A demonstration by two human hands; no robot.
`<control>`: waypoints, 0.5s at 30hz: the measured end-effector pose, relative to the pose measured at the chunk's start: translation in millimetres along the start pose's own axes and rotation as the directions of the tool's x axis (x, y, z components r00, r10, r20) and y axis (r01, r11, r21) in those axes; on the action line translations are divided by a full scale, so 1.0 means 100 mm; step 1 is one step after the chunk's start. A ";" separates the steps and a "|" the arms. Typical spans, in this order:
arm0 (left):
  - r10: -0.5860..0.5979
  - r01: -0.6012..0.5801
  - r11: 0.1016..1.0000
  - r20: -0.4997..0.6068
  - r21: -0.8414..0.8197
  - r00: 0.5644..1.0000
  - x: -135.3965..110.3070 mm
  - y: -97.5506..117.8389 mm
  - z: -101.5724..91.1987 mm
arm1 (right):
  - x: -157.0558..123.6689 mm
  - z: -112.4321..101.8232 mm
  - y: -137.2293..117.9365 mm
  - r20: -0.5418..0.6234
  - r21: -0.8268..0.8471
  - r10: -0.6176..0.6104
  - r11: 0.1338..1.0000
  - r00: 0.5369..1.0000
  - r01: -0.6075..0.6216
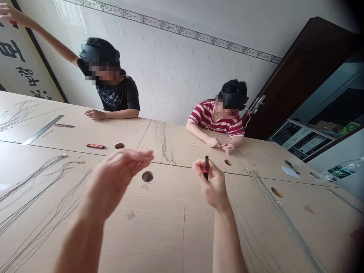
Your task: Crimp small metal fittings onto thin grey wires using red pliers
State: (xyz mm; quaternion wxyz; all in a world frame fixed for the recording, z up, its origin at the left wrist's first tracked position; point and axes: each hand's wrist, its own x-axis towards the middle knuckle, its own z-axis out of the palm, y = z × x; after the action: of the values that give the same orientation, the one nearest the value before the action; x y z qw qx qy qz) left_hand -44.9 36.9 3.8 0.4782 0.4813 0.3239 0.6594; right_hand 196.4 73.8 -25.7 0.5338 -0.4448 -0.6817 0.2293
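My right hand (pixel 209 185) is closed round a red and black lighter (pixel 206 172), its metal top pointing up and away from me. Raised over the table on the other side, my left hand (pixel 116 178) is open, its fingers stretched out flat towards the right; I see nothing held in it. Between my forearms a single thin cord (pixel 183 235) runs lengthwise along the wooden table (pixel 153 242). Bundles of thin dark cords (pixel 34 176) with small metal ends lie to the left. Another cord bundle (pixel 284 216) lies right of my right forearm.
Across the table sit a person in black (pixel 113 94), one arm raised, and a person in red stripes (pixel 218 117), handling something small. A metal ruler (pixel 42 129), pink snips (pixel 64 125) and a red lighter-like item (pixel 96 146) lie left. Round holes (pixel 147 176) pierce the tabletop. A bottle (pixel 342 170) is right.
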 end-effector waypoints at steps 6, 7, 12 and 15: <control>-0.265 0.245 0.964 0.289 0.101 0.920 0.05 -0.44 0.37 | -0.10 0.07 -0.22 0.153 0.057 -0.075 0.996 0.985 0.067; -0.292 0.277 0.956 0.387 0.096 0.874 0.03 -0.47 0.40 | -0.10 0.06 -0.22 0.150 0.067 -0.087 0.995 0.985 0.078; -0.228 0.582 0.798 0.815 -0.157 0.532 -0.02 -0.52 0.41 | -0.10 0.13 -0.22 0.092 0.152 -0.075 0.987 0.993 0.060; 0.102 0.669 0.669 0.932 -0.324 0.349 -0.01 -0.54 0.39 | -0.11 0.25 -0.23 0.087 0.220 -0.031 0.975 0.996 0.011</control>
State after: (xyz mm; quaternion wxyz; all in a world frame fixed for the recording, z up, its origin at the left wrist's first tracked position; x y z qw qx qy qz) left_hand 9.1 52.6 -32.2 0.8266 0.4760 -0.1622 0.2528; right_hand 165.7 56.8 -21.8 0.5507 -0.3651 -0.6801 0.3175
